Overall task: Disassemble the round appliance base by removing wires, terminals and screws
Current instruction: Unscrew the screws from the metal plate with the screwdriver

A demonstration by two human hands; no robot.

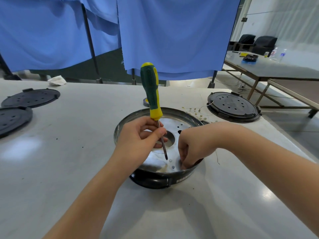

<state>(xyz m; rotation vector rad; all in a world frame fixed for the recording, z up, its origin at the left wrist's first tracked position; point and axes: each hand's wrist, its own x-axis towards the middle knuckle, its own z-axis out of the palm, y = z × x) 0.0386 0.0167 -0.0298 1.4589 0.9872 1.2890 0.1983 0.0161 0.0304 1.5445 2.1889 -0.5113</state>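
base point(183, 176) centre of table point(69, 169); covers point(31, 98) left, cover point(233, 106) right

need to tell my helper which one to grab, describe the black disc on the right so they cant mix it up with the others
On the grey table, look right of the metal appliance base, near the table's far right edge. The black disc lies alone there beside loose wires; the other two black discs overlap at the far left.

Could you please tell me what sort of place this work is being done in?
Probably a workshop or disassembly station: a long grey worktable, blue cloth screens on stands, and spare black round perforated covers lying about.
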